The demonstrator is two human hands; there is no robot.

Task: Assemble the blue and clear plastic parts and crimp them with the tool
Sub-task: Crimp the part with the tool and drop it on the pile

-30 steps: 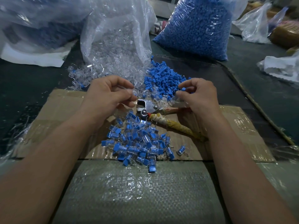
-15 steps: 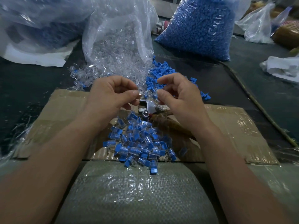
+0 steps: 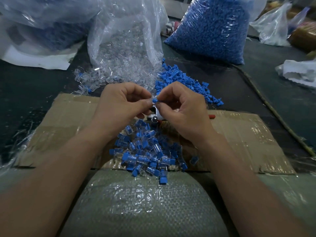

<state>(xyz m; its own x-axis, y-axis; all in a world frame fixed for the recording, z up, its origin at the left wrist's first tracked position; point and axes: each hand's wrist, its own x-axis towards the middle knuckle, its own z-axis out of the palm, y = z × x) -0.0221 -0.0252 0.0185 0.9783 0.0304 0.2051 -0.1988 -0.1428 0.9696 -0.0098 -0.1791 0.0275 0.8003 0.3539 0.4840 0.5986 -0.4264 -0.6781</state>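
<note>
The left hand (image 3: 123,103) and right hand (image 3: 181,108) were together fingertip to fingertip above the cardboard (image 3: 68,117). Both pinched one blue part (image 3: 155,100), whose long axis appeared to run left to right. A clear part in the left pinch could not be made out. The crimp tool (image 3: 155,117) lay directly beneath, just nearer, its handle under the right hand, judged the closer.

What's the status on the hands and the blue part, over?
Left hand, right hand: both pinching one blue part between them. Crimp tool on the cardboard below, untouched. Nothing in the way.
</note>
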